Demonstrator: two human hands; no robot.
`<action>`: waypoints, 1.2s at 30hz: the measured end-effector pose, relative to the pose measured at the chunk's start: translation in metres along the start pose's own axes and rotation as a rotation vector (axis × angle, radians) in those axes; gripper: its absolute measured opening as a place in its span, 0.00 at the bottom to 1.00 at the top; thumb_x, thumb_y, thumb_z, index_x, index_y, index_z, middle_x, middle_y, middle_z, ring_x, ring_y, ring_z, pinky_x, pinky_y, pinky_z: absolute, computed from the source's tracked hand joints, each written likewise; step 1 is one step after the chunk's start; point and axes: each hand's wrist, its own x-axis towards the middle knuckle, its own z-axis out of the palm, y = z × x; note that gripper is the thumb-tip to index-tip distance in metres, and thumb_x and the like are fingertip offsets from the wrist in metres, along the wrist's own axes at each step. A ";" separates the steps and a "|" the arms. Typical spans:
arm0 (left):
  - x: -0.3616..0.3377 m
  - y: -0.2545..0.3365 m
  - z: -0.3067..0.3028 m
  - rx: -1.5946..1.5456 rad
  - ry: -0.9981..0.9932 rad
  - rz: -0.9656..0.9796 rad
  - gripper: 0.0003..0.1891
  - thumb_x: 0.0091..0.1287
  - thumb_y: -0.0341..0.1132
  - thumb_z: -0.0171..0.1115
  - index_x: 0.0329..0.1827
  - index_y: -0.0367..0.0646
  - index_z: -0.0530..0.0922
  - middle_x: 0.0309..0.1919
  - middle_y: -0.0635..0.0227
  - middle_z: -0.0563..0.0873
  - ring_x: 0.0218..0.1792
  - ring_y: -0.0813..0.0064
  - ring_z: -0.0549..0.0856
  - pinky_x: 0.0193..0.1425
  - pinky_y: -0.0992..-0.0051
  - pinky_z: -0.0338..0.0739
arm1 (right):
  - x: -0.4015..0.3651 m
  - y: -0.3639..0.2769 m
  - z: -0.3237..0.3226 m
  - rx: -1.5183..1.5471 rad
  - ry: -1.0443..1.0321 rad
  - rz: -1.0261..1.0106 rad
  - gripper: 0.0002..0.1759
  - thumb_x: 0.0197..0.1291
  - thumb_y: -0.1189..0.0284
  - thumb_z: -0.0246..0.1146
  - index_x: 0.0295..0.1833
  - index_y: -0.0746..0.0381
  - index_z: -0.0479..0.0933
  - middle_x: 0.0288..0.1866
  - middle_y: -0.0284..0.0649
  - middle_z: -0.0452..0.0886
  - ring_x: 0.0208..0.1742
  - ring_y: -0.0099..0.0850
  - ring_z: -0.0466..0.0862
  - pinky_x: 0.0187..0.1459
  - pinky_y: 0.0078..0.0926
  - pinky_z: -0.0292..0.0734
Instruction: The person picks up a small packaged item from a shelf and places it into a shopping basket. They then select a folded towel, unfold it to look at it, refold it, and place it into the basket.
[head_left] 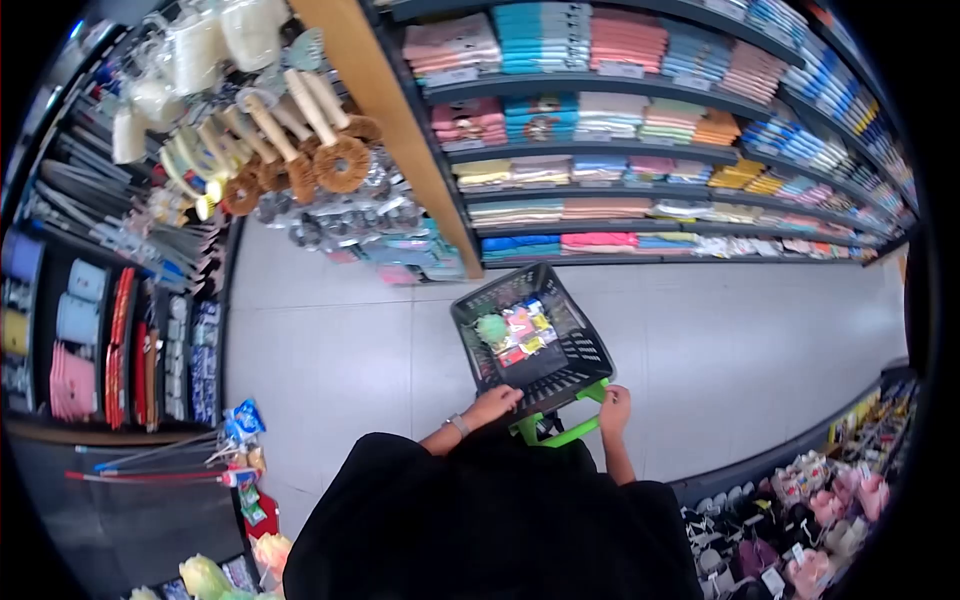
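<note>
A black shopping basket (590, 345) with a bright green handle (575, 432) is in front of me over the floor. Inside it lie a round light-green item (491, 328) and several small colourful packages (525, 330), too small to name. My right hand (615, 408) is closed around the right end of the green handle. At the basket's near left rim is my left hand (494, 404), its fingers curled; what they hold, if anything, is hidden. A watch or bracelet (459, 425) circles my left wrist.
Folded towels (545, 40) fill the shelves ahead and to the right. Round brown brushes with wooden handles (345, 165) hang at upper left. Slippers (815, 505) crowd a rack at lower right. Long sticks (150, 462) jut out on the left. Pale floor tiles (340, 340) surround the basket.
</note>
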 end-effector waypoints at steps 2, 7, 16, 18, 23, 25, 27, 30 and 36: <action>-0.009 -0.017 -0.054 -0.308 0.202 -0.072 0.21 0.71 0.50 0.51 0.43 0.37 0.76 0.34 0.64 0.82 0.34 0.77 0.81 0.38 0.76 0.78 | 0.000 -0.007 0.020 0.034 0.005 0.009 0.05 0.56 0.78 0.55 0.38 0.64 0.76 0.39 0.46 0.78 0.43 0.42 0.78 0.46 0.35 0.73; 0.029 -0.036 -0.170 -0.691 0.425 -0.013 0.17 0.69 0.46 0.54 0.47 0.41 0.76 0.36 0.65 0.84 0.36 0.72 0.83 0.41 0.70 0.80 | 0.007 -0.015 -0.014 -0.091 0.049 0.034 0.06 0.56 0.79 0.54 0.38 0.65 0.75 0.40 0.46 0.78 0.44 0.42 0.78 0.47 0.34 0.73; 0.114 0.032 -0.363 -0.969 0.624 0.240 0.18 0.66 0.40 0.58 0.56 0.43 0.73 0.54 0.64 0.76 0.61 0.65 0.73 0.64 0.63 0.67 | -0.029 -0.010 0.009 -0.381 0.320 0.196 0.23 0.60 0.75 0.52 0.63 0.64 0.66 0.51 0.51 0.75 0.47 0.38 0.81 0.45 0.34 0.77; 0.128 0.042 -0.375 -1.068 0.645 0.248 0.19 0.65 0.39 0.60 0.57 0.43 0.72 0.56 0.65 0.75 0.64 0.65 0.70 0.68 0.63 0.63 | -0.035 -0.064 0.008 -0.006 0.218 0.603 0.28 0.61 0.76 0.51 0.68 0.64 0.58 0.49 0.53 0.76 0.36 0.37 0.84 0.36 0.31 0.79; 0.155 0.036 -0.382 -1.192 0.460 0.203 0.24 0.61 0.41 0.64 0.59 0.46 0.71 0.60 0.69 0.72 0.68 0.66 0.63 0.72 0.64 0.52 | -0.045 -0.074 0.019 0.118 0.308 0.613 0.32 0.62 0.76 0.50 0.72 0.58 0.51 0.38 0.48 0.78 0.21 0.33 0.81 0.25 0.29 0.78; 0.154 0.043 -0.379 -1.154 0.420 0.197 0.25 0.60 0.42 0.65 0.60 0.46 0.70 0.60 0.70 0.72 0.68 0.67 0.63 0.72 0.64 0.52 | -0.047 -0.075 0.017 0.190 0.307 0.615 0.33 0.62 0.76 0.50 0.72 0.56 0.50 0.35 0.47 0.78 0.21 0.32 0.80 0.24 0.29 0.77; 0.151 0.056 -0.377 -1.123 0.389 0.204 0.27 0.60 0.42 0.66 0.61 0.46 0.69 0.60 0.70 0.72 0.67 0.68 0.63 0.72 0.64 0.52 | -0.042 -0.076 0.018 0.203 0.289 0.636 0.33 0.63 0.77 0.49 0.72 0.55 0.48 0.29 0.44 0.78 0.19 0.31 0.79 0.22 0.27 0.75; 0.142 0.076 -0.373 -0.911 0.423 0.254 0.28 0.56 0.43 0.69 0.59 0.49 0.70 0.57 0.74 0.75 0.62 0.74 0.68 0.67 0.66 0.55 | -0.042 -0.076 0.017 0.247 0.289 0.647 0.32 0.63 0.77 0.49 0.72 0.55 0.48 0.27 0.43 0.77 0.19 0.30 0.78 0.21 0.26 0.75; 0.140 0.104 -0.368 -0.803 0.547 0.257 0.33 0.54 0.42 0.71 0.62 0.50 0.67 0.58 0.74 0.75 0.61 0.76 0.69 0.64 0.66 0.55 | -0.044 -0.068 0.017 0.302 0.296 0.590 0.32 0.63 0.78 0.49 0.71 0.56 0.49 0.26 0.43 0.77 0.18 0.29 0.77 0.22 0.26 0.75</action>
